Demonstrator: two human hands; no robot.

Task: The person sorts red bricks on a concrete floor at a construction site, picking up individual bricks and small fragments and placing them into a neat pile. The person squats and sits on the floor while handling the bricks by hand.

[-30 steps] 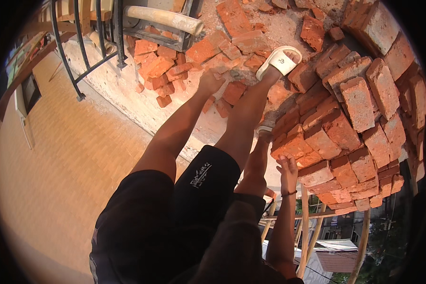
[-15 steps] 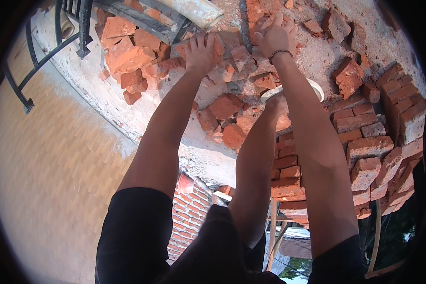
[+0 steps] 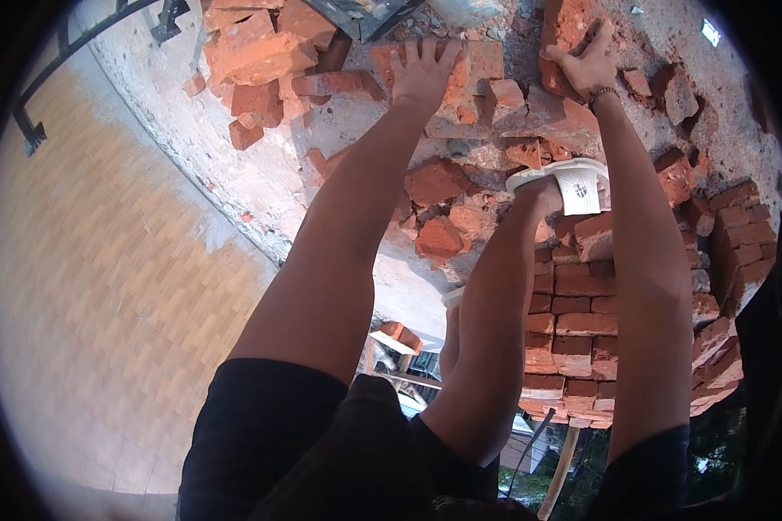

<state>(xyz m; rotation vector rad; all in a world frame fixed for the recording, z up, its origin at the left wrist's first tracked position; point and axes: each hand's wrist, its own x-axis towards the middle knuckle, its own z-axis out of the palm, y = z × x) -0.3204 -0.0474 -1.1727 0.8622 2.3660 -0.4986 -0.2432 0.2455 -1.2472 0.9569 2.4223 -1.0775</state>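
The right hand [image 3: 589, 69] is over a brick [image 3: 565, 22]; to its left, the left hand [image 3: 421, 80] is over a second brick [image 3: 386, 59]. Left of both hands lie a brick heap [image 3: 256, 59], then a railing [image 3: 74, 43]. Behind the right hand, bodyward, come a sandal [image 3: 580, 189] and a brick stack [image 3: 585, 326].

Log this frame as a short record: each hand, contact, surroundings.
left_hand: left hand, fingers spread, over a flat-lying brick
right_hand: right hand, thumb and fingers apart, at a long brick
right_grip: firmness can't be told
upper_left: heap of broken bricks
foot: white slipper between the forearms, among brick pieces
lower_right: stacked bricks, partly behind the right forearm
left_side: tan tiled floor
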